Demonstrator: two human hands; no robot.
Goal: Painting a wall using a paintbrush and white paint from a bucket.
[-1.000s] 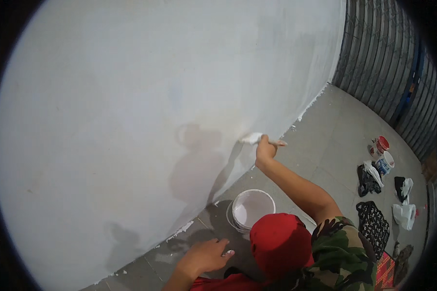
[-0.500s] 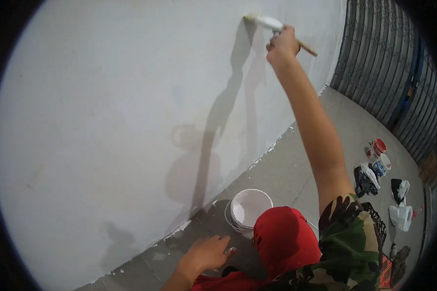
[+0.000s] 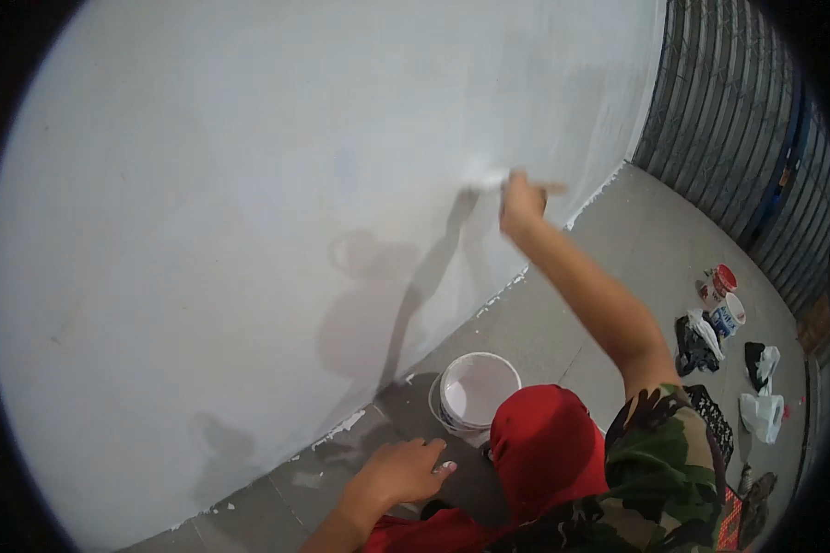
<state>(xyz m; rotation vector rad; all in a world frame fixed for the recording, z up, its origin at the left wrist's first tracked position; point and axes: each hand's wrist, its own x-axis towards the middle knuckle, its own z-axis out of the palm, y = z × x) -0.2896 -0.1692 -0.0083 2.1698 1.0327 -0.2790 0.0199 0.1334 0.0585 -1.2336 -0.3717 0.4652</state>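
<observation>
My right hand [image 3: 526, 205] is closed around the handle of a paintbrush [image 3: 494, 179]. The brush's pale head meets the white wall [image 3: 203, 166], blurred by motion, and a stub of wooden handle shows past my fist. Low and to the left, my left hand [image 3: 404, 472] holds nothing; its fingers are loosely bent and a little apart, with a white spot at one fingertip. Between that hand and the wall's foot stands a white bucket [image 3: 451, 419] with whitish paint inside. My knee in red cloth [image 3: 549, 442] partly covers the bucket's near side.
White flakes line the joint between wall and grey tiled floor [image 3: 563, 313]. On the right lie a red-rimmed tub [image 3: 724, 278], a white and blue tub [image 3: 729, 313], a black bag [image 3: 696, 346] and a white plastic bag [image 3: 762, 417]. A grey metal shutter [image 3: 719, 120] stands beyond.
My right hand has brought the paintbrush down along the wall, from near the top of the view to about a third of the way down. My left hand has barely moved.
</observation>
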